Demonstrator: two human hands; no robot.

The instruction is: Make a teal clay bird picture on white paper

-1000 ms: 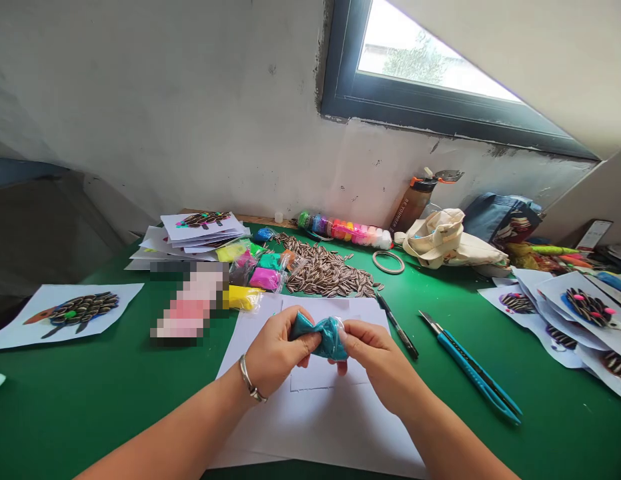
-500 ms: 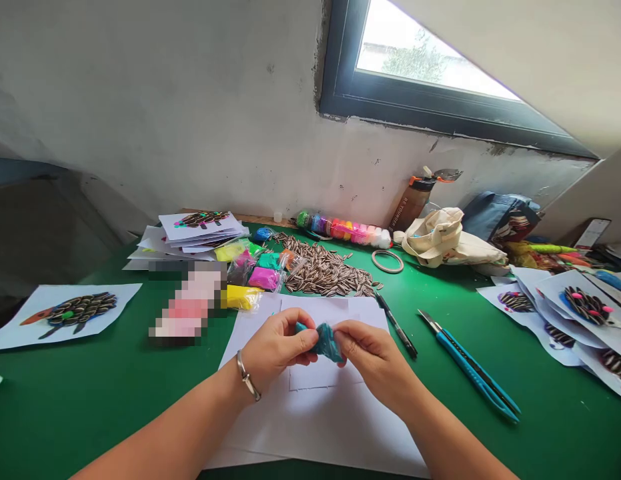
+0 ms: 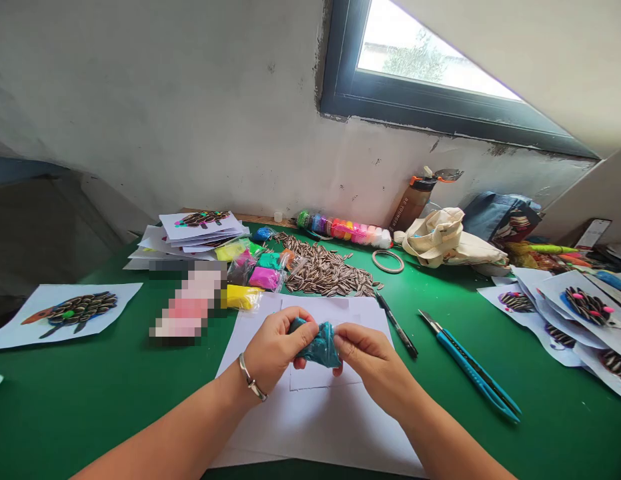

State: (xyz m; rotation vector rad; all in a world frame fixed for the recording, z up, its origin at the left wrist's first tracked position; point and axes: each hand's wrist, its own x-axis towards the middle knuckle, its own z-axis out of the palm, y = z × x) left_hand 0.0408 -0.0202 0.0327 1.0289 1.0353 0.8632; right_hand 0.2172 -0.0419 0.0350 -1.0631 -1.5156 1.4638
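Observation:
Between both hands is a small clear packet of teal modelling clay [image 3: 322, 347], held above white paper [image 3: 310, 427]. My left hand [image 3: 280, 340], with a metal bracelet at the wrist, pinches the packet's left side between thumb and fingers. My right hand [image 3: 373, 353] grips its right edge the same way. Part of the packet is hidden behind the left fingers. Beyond the paper lies a heap of striped sunflower seeds [image 3: 325, 267], with packets of coloured clay, including a yellow one [image 3: 243, 297] and a magenta one [image 3: 265, 279], on its left.
Right of the paper lie a black pen [image 3: 397, 327] and a blue utility knife [image 3: 470, 367], blade out. Seed pictures are stacked at left [image 3: 200, 230] and right [image 3: 580, 313]. A tape roll [image 3: 387, 261], a cloth bag [image 3: 440, 240] and a bottle [image 3: 413, 203] stand near the wall.
The teal packet has been turned and spread between my fingers, so more of it shows. Both hands stay in nearly the same place.

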